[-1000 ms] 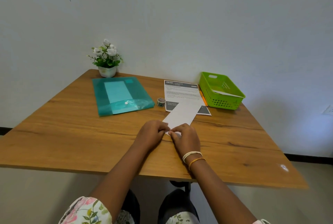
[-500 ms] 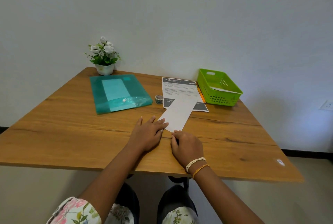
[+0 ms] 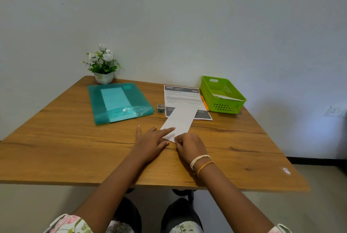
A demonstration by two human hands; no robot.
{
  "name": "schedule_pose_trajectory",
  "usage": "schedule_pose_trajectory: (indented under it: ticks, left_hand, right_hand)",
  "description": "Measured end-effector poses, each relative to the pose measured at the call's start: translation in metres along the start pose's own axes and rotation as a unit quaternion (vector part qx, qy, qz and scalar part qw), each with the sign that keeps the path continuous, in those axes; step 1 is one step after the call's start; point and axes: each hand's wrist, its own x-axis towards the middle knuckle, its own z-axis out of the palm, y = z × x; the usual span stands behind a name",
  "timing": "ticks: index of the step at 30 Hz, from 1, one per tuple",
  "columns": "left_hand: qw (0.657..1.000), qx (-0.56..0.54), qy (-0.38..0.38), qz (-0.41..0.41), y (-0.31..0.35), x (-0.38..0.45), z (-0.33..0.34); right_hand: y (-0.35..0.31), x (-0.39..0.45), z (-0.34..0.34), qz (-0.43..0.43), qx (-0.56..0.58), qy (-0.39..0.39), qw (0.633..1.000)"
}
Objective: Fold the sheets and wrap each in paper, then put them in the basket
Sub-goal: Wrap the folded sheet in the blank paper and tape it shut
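Note:
A folded white sheet (image 3: 181,120) lies flat at the middle of the wooden table (image 3: 75,148), its far end over a printed sheet (image 3: 183,97). My left hand (image 3: 150,141) rests flat with fingers spread, its index finger pressing the sheet's near left corner. My right hand (image 3: 189,145) is curled at the sheet's near edge, fingertips pinching that corner. A green basket (image 3: 221,107) stands at the back right with a white paper (image 3: 225,97) inside.
A teal plastic folder (image 3: 118,101) lies at the back left, in front of a potted white flower (image 3: 103,64). A small tape roll (image 3: 161,108) sits between folder and printed sheet. An orange pen (image 3: 204,103) lies beside the basket. The wall is close behind.
My left hand went from curled at the sheet's near edge to flat and spread, sliding left, its index finger on the sheet. My right hand stayed at the near corner.

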Motion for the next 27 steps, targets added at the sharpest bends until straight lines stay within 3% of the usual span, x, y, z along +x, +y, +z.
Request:
schedule_pose_trajectory:
  ticks: [5, 9, 13, 16, 19, 21, 24, 27]
  left_hand:
    - [0.992, -0.003, 0.08, 0.094, 0.004, 0.002, 0.0]
    - [0.975, -0.026, 0.167, 0.144, 0.01, 0.003, 0.001]
    - [0.936, -0.213, 0.274, 0.055, 0.013, 0.002, -0.005]
    - [0.883, -0.36, 0.296, -0.051, 0.008, 0.005, -0.02]
    - [0.809, -0.511, 0.245, -0.157, -0.005, 0.009, -0.031]
    - [0.771, -0.563, 0.201, -0.219, -0.016, 0.01, -0.034]
    - [0.776, -0.537, 0.156, -0.292, -0.029, 0.013, -0.035]
    - [0.798, -0.485, 0.141, -0.329, -0.037, 0.016, -0.036]
  right_hand:
    - [-0.001, -0.001, 0.006, -0.053, -0.056, 0.05, 0.996]
    - [-0.004, -0.003, 0.004, -0.074, -0.024, 0.185, 0.98]
    - [-0.007, 0.001, 0.0, -0.067, 0.118, 0.252, 0.958]
    - [-0.006, 0.009, -0.003, 0.027, 0.208, 0.279, 0.937]
    - [-0.003, 0.019, -0.008, 0.123, 0.289, 0.249, 0.916]
    - [0.002, 0.022, -0.006, 0.139, 0.247, 0.226, 0.932]
    - [0.007, 0.019, 0.002, 0.142, 0.12, 0.167, 0.968]
    - [0.011, 0.015, 0.015, 0.137, 0.037, 0.032, 0.989]
